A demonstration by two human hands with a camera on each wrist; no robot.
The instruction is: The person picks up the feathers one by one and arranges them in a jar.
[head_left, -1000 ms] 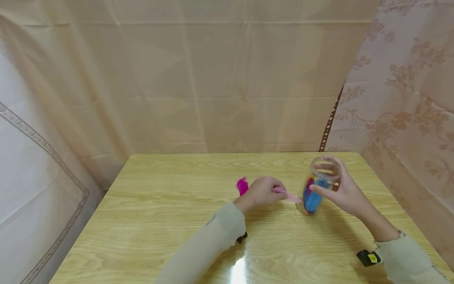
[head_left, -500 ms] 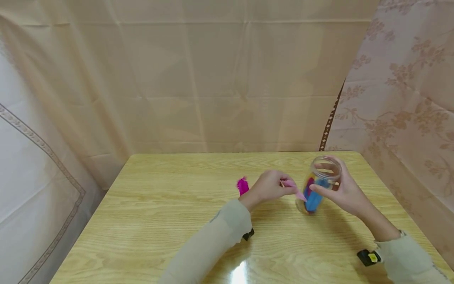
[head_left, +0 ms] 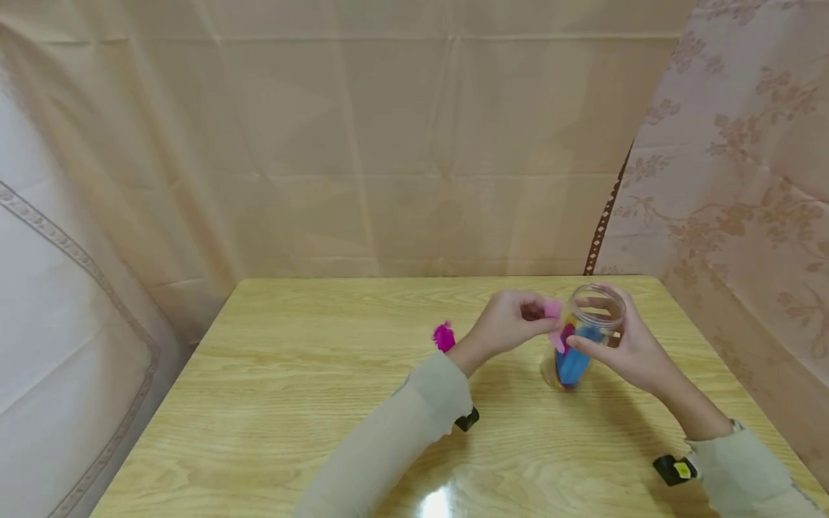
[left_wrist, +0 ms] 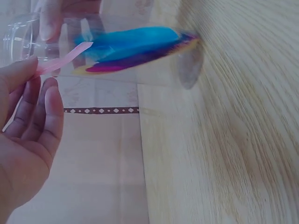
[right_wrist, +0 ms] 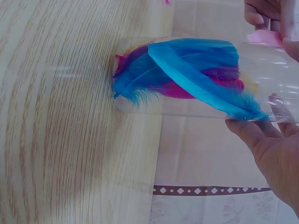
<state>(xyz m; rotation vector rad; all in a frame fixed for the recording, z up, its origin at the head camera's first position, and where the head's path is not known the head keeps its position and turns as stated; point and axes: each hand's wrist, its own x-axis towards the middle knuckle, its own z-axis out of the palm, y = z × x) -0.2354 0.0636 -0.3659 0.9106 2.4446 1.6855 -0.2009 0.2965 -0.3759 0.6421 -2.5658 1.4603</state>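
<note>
My left hand [head_left: 512, 320] pinches a light pink feather [left_wrist: 70, 58] between thumb and fingers, right beside the upper wall of a clear jar [head_left: 597, 306]. The jar has no lid on and stands tilted on the table, its mouth leaning right. Around its upper part my right hand [head_left: 618, 345] grips, thumb in front and fingers behind. Inside lie blue feathers [right_wrist: 196, 60], with magenta, purple and yellow ones among them. In the right wrist view the pink feather shows near the jar's mouth end, partly hidden by the left fingers.
A magenta feather [head_left: 444, 337] lies on the wooden table [head_left: 311, 360], just behind the left wrist and partly hidden by it. Beige curtains [head_left: 414, 144] hang behind the table, and a patterned cloth [head_left: 745, 180] hangs at the right.
My left hand has moved right and upward with the pink feather, from low beside the jar to near its rim. The right hand and the jar have hardly moved.
</note>
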